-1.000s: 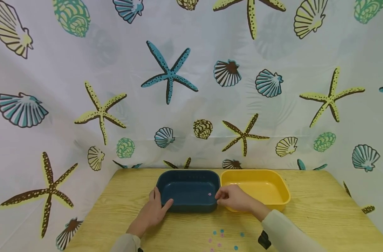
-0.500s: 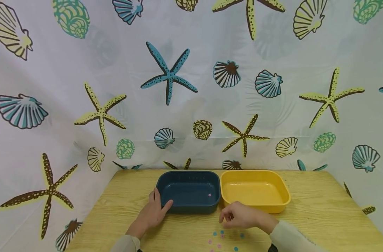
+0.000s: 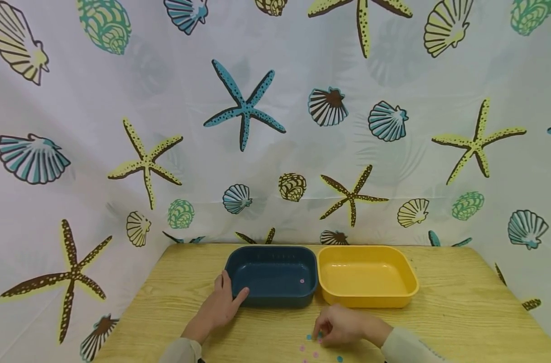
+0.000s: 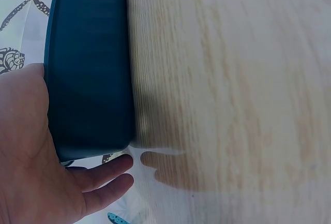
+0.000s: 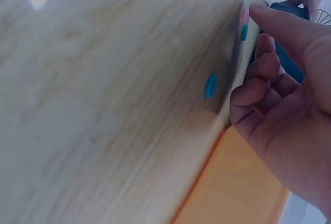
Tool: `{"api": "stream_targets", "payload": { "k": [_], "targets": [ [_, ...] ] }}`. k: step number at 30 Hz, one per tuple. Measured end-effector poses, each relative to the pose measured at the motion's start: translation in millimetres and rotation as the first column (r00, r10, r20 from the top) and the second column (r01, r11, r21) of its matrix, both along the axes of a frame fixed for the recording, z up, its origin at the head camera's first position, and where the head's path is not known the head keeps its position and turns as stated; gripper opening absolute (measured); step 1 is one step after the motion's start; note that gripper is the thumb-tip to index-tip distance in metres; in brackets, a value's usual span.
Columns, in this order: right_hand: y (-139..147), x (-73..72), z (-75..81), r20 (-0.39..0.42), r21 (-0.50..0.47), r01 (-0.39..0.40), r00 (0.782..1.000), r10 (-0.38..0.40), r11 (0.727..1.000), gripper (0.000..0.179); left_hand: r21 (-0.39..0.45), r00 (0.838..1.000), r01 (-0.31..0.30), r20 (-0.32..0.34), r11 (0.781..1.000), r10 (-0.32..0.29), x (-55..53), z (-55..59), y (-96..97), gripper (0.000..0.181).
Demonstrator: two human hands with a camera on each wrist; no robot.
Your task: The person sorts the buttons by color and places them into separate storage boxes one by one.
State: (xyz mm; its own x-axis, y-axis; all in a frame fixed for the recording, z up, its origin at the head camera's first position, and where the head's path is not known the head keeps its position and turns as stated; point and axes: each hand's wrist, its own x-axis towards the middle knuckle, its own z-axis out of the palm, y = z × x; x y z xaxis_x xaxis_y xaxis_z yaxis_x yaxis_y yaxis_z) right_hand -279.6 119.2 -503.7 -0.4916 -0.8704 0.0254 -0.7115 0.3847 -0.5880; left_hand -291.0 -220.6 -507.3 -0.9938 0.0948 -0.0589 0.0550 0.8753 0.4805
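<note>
My left hand (image 3: 218,305) rests at the near left corner of the dark blue tray (image 3: 270,301), thumb at the front and fingers along the side. The left wrist view shows those fingers nearly straight against the tray wall (image 4: 93,69). On the table, my right hand (image 3: 341,325) is low over small button-like discs. In the right wrist view its thumb reaches toward a pink disc (image 5: 244,14) while the other fingers curl loosely; no held disc is visible. A blue disc (image 5: 210,86) lies below that hand. One pink disc (image 3: 302,281) sits inside the blue tray.
A yellow tray (image 3: 368,301) stands right beside the blue one. More discs lie near the table's front edge, among them a pink disc (image 3: 315,355) and a blue disc (image 3: 340,359). A shell-patterned cloth (image 3: 275,161) hangs behind and at both sides.
The right hand has moved from between the two trays toward me and down to the discs on the table. The left hand and both trays have stayed put.
</note>
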Motion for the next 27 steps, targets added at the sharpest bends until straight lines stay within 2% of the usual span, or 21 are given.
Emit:
{"api": "stream_targets", "payload": {
  "k": [7,27],
  "targets": [
    [-2.7,-2.1,-6.8,0.028,0.046,0.020,0.999,-0.021,0.999,0.010,-0.012,1.000,-0.007,-0.005,1.000,0.007,-1.9,-1.2,-0.1,0.101],
    [-3.4,0.6,-6.6,0.056,0.018,0.047,0.997,-0.048,0.999,0.007,-0.007,1.000,-0.013,0.014,1.000,0.013,-0.2,0.6,-0.2,0.100]
  ]
}}
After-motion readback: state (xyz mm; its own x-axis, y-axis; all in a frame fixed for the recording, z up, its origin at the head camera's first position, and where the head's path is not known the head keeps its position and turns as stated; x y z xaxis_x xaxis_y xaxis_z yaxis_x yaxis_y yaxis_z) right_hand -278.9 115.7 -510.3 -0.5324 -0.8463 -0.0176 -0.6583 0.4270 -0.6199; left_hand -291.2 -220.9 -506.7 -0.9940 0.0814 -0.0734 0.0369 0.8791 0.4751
